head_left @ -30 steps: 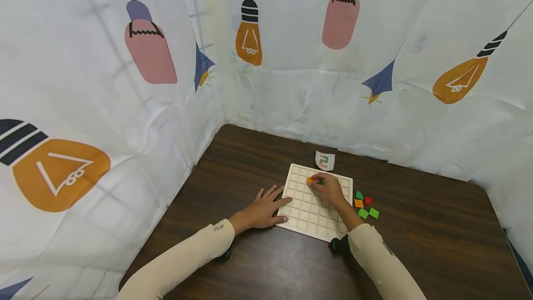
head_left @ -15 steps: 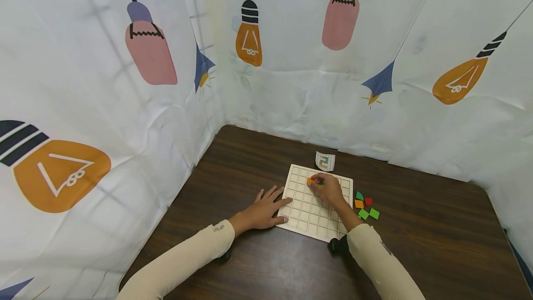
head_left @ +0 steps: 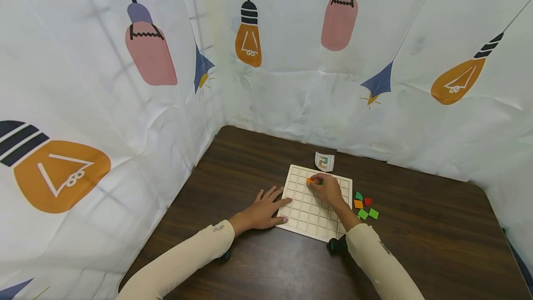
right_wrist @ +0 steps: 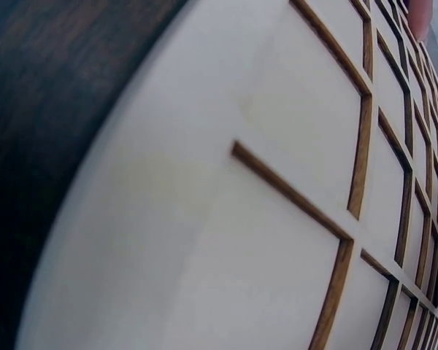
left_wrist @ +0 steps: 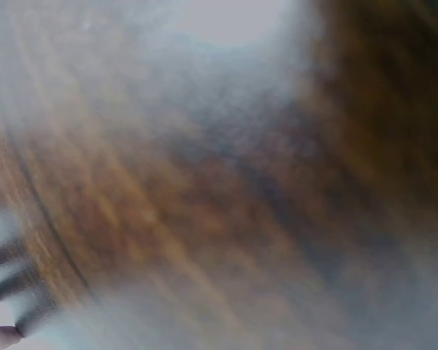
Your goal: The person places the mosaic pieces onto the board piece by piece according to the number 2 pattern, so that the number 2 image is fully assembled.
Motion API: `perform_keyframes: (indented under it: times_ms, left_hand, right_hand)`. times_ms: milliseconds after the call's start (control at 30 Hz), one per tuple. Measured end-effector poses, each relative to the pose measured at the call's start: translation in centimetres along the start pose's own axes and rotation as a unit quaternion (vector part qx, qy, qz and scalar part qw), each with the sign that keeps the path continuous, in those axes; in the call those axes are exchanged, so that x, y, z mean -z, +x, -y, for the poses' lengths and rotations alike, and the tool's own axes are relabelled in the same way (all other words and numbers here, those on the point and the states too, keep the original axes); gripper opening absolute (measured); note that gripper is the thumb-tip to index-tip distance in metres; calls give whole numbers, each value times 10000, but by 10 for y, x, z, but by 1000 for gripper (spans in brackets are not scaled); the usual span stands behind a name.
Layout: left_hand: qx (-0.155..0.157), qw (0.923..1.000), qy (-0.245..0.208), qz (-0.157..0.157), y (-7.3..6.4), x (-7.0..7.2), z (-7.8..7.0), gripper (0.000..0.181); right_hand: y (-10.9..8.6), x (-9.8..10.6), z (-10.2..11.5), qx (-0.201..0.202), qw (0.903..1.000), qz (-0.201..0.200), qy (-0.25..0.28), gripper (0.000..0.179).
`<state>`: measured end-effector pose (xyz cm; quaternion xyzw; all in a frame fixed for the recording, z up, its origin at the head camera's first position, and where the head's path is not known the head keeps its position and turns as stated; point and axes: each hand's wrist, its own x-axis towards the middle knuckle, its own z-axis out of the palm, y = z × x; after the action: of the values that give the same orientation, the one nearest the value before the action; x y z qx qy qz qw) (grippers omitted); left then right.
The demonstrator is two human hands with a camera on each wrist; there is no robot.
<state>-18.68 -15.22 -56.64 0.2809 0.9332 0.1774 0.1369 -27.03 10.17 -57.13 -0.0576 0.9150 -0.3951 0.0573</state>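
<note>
A pale square board [head_left: 304, 216] with a grid of grooves lies on the dark wooden table. My left hand [head_left: 262, 209] rests with spread fingers at its left edge, thumb and forefinger reaching onto the board. Over the board's far part, my right hand [head_left: 329, 190] pinches a small orange tile [head_left: 310, 181] at the fingertips. A bit of a green piece [head_left: 320, 183] shows beneath the curled fingers, mostly hidden. In the right wrist view the board's grid [right_wrist: 292, 182] fills most of the picture. Fingertips [left_wrist: 4, 337] appear at the lower left corner of the blurred left wrist view.
Right of the board lie loose pieces: a dark green rounded one [head_left: 359, 196], a red one [head_left: 368, 201], an orange square [head_left: 358, 204] and bright green squares [head_left: 373, 214]. A small card [head_left: 324, 161] with a coloured grid pattern sits behind the board. A printed curtain [head_left: 291, 96] encloses the table.
</note>
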Motion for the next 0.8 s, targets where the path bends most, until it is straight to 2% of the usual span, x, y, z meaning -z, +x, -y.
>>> perform_keyframes:
  times_ms: [533, 800]
  left_hand:
    - [-56, 9999, -77, -56, 1, 1, 0, 64]
    - [19, 10000, -19, 2, 1, 0, 0, 65]
  right_hand:
    - [1, 1, 2, -60, 9999, 47, -122, 28]
    - [-3, 3, 2, -25, 10000, 22, -59, 30]
